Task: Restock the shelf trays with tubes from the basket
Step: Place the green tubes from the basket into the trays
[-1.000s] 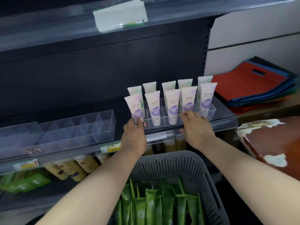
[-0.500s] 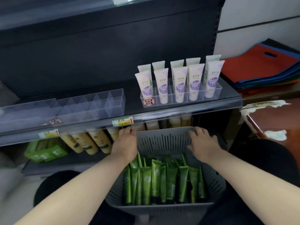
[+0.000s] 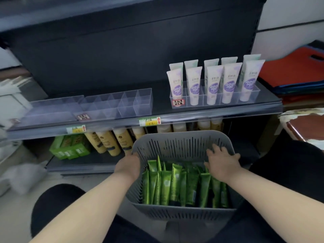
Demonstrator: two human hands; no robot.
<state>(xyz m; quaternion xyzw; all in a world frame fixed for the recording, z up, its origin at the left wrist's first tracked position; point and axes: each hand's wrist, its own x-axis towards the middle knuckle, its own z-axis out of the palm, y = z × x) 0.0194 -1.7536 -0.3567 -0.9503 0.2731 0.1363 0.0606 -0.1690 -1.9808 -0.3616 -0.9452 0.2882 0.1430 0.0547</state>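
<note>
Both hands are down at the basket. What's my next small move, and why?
Probably lower the right hand and close a grip on a few green tubes: it hovers open over them, the left hand is at the basket rim, and the clear divided tray stands empty.

White tubes [image 3: 231, 83] print 美加净; handwritten sticker [image 3: 178, 102] on their tray [image 3: 203, 101] repeats it; shelf price tags [image 3: 150, 121] unreadable.

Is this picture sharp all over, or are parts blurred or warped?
Head view: the purple-labelled tubes and the green tubes in the basket read fairly sharp; the far left, by the clear tray, smears as if from motion; the wide lens bends the shelf edge.
</note>
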